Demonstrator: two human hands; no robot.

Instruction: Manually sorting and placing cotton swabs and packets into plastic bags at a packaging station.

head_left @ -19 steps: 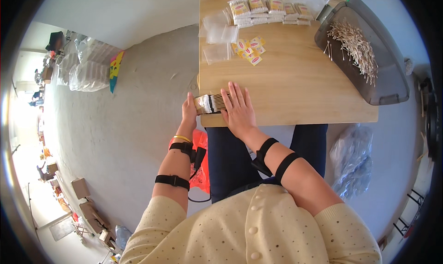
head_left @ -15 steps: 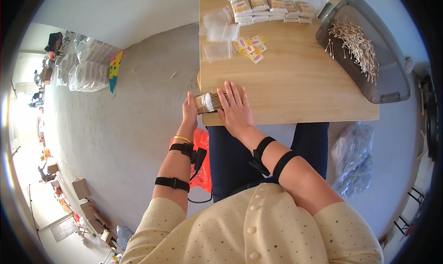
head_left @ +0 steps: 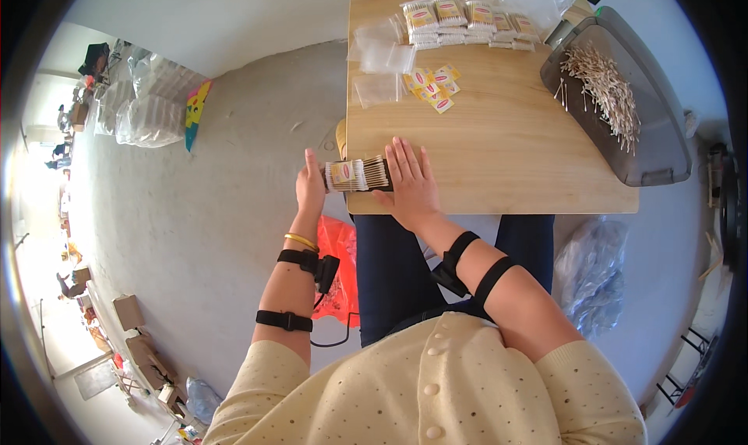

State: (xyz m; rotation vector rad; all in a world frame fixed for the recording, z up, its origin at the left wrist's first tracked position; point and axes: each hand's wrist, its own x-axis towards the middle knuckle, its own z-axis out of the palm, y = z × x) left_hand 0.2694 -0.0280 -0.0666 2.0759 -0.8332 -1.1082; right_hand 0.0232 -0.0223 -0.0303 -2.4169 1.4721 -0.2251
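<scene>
At the table's near left corner, a clear bag of cotton swabs (head_left: 343, 175) with a yellow-and-white card lies partly beyond the edge. Bare swab sticks (head_left: 375, 172) stand out of its right end over a dark flat piece. My left hand (head_left: 310, 186) is closed around the bag's left end, thumb pointing up. Beside the sticks' right end, my right hand (head_left: 411, 186) lies flat with its fingers stretched out, holding nothing. Farther back are several loose yellow-and-white cards (head_left: 433, 87) and empty clear bags (head_left: 377, 90).
Filled swab packs (head_left: 450, 12) stand in rows at the back of the wooden table (head_left: 514, 149). A grey bin (head_left: 662, 126) tilted at the right holds many loose swabs (head_left: 604, 87). A red bag (head_left: 335, 266) is below the table's left corner, a clear plastic bag (head_left: 588, 274) to the right.
My left hand and the bag have shifted left relative to the table. The bare swab sticks, partly under my right hand before, now show more fully. The whole view has moved slightly.
</scene>
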